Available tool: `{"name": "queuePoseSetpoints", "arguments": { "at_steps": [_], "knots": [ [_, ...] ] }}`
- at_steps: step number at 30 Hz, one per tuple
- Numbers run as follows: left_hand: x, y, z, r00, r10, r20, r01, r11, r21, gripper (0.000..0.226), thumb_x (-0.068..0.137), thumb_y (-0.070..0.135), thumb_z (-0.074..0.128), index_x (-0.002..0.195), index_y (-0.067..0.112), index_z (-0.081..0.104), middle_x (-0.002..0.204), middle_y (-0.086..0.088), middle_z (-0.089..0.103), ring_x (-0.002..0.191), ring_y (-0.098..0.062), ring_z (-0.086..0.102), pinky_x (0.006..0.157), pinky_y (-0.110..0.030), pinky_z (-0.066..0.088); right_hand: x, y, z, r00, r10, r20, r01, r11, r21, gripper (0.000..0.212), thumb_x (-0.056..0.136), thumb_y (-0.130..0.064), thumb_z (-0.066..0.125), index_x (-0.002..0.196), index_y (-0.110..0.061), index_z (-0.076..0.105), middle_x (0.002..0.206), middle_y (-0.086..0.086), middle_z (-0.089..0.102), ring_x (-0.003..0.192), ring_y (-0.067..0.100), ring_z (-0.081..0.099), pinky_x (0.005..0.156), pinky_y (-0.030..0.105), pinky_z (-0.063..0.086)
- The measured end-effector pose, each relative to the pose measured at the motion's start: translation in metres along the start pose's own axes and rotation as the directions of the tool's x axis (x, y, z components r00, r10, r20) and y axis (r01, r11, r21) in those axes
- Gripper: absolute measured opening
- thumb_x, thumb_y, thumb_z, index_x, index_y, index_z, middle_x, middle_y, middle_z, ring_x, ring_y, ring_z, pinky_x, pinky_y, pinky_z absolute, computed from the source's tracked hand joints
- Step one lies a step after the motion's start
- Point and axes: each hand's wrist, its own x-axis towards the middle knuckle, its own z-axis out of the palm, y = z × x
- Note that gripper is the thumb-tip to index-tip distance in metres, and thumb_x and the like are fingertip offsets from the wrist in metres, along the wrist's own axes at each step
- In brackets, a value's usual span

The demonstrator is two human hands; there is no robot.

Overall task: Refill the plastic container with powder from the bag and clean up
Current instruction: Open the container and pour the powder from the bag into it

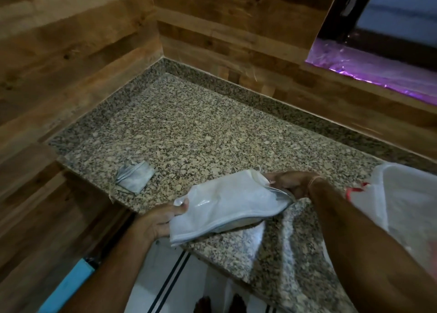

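Head view, both hands (163, 220) gripping bag (227, 204), unlabelled

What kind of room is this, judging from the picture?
Probably a home kitchen corner: a speckled granite countertop, wood-look wall panels, and a white powder bag held over the counter beside a plastic container.

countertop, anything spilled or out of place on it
No spilled powder shows on the granite countertop. One oddity: a small folded, grubby cloth lies alone near the left edge. Both hands, left hand and right hand, hold the white plastic bag.
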Motion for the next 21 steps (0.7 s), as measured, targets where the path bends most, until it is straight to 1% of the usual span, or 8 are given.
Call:
{"name": "queuePoseSetpoints", "arguments": {
  "at_steps": [3, 5, 8, 11, 13, 15, 18, 21],
  "knots": [
    [0.01, -0.01, -0.006, 1.0, 0.005, -0.01, -0.005, 1.0, -0.015, 0.033, 0.101, 0.019, 0.062, 0.13, 0.002, 0.061, 0.104, -0.016, 0.08, 0.085, -0.026, 0.079, 0.068, -0.037, 0.065, 0.001, -0.002, 0.007, 0.991, 0.078, -0.11, -0.083, 0.996, -0.042, 0.062, 0.078, -0.042, 0.085, 0.135, -0.026, 0.065, 0.133, 0.02, 0.069, 0.119, 0.04, 0.064, 0.108, 0.066, 0.045],
    [0.017, -0.01, -0.008, 1.0, 0.0, 0.007, 0.0, 1.0, -0.029, 0.043, 0.095, 0.022, 0.067, 0.132, 0.002, 0.061, 0.112, -0.019, 0.078, 0.09, -0.029, 0.079, 0.072, -0.041, 0.065, 0.018, 0.004, 0.0, 0.977, 0.177, -0.116, -0.187, 0.979, -0.079, 0.088, 0.07, -0.075, 0.08, 0.135, -0.017, 0.067, 0.128, 0.019, 0.073, 0.117, 0.039, 0.069, 0.106, 0.061, 0.05],
    [0.008, 0.0, 0.006, 0.999, -0.02, 0.027, 0.021, 0.999, -0.04, 0.036, 0.097, 0.036, 0.062, 0.113, 0.004, 0.067, 0.097, -0.017, 0.08, 0.077, -0.026, 0.079, 0.061, -0.038, 0.065, 0.03, -0.004, 0.011, 0.971, 0.206, -0.118, -0.222, 0.965, -0.141, 0.107, 0.051, -0.091, 0.076, 0.14, -0.033, 0.059, 0.131, 0.01, 0.072, 0.114, 0.036, 0.072, 0.105, 0.058, 0.054],
    [0.008, 0.007, 0.013, 0.998, -0.063, -0.018, 0.06, 0.992, -0.107, 0.044, 0.101, 0.047, 0.053, 0.11, 0.007, 0.068, 0.086, -0.015, 0.08, 0.088, -0.03, 0.073, 0.054, -0.038, 0.063, 0.006, -0.025, 0.037, 0.973, 0.087, -0.214, -0.139, 0.96, -0.242, 0.091, 0.063, -0.083, 0.075, 0.136, -0.031, 0.062, 0.124, 0.007, 0.074, 0.109, 0.032, 0.073, 0.1, 0.047, 0.058],
    [0.014, 0.004, 0.012, 0.998, -0.057, -0.027, 0.054, 0.991, -0.122, 0.058, 0.091, 0.053, 0.064, 0.12, 0.003, 0.069, 0.103, -0.019, 0.079, 0.103, -0.035, 0.071, 0.066, -0.043, 0.065, 0.0, -0.023, 0.045, 0.946, -0.004, -0.325, -0.097, 0.95, -0.295, 0.055, 0.085, -0.062, 0.073, 0.123, -0.022, 0.07, 0.115, 0.008, 0.074, 0.1, 0.03, 0.071, 0.09, 0.039, 0.058],
    [0.019, -0.001, 0.011, 0.998, -0.041, -0.048, 0.035, 0.992, -0.118, 0.077, 0.074, 0.056, 0.077, 0.125, 0.0, 0.068, 0.113, -0.022, 0.077, 0.108, -0.039, 0.072, 0.083, -0.05, 0.062, 0.001, -0.015, 0.051, 0.905, -0.042, -0.423, -0.032, 0.986, -0.166, 0.029, 0.092, -0.04, 0.076, 0.106, -0.014, 0.073, 0.106, 0.012, 0.073, 0.084, 0.026, 0.068, 0.076, 0.035, 0.056],
    [0.026, -0.011, 0.004, 0.994, -0.007, -0.108, -0.005, 0.993, -0.114, 0.094, 0.048, 0.056, 0.092, 0.12, -0.002, 0.071, 0.114, -0.022, 0.076, 0.105, -0.039, 0.073, 0.092, -0.052, 0.059, -0.004, -0.007, 0.059, 0.868, -0.008, -0.497, 0.01, 1.0, 0.001, 0.028, 0.093, -0.026, 0.077, 0.112, -0.005, 0.072, 0.107, 0.018, 0.074, 0.084, 0.031, 0.067, 0.079, 0.048, 0.061],
    [0.016, -0.007, 0.005, 0.99, 0.024, -0.136, -0.04, 0.993, -0.115, 0.085, 0.056, 0.049, 0.089, 0.118, -0.006, 0.069, 0.113, -0.023, 0.076, 0.1, -0.036, 0.074, 0.081, -0.045, 0.061, -0.015, -0.014, 0.063, 0.87, 0.034, -0.492, -0.013, 0.999, 0.045, 0.031, 0.094, -0.026, 0.076, 0.114, -0.006, 0.066, 0.103, 0.015, 0.07, 0.082, 0.031, 0.065, 0.057, 0.043, 0.059]
  ]
}}
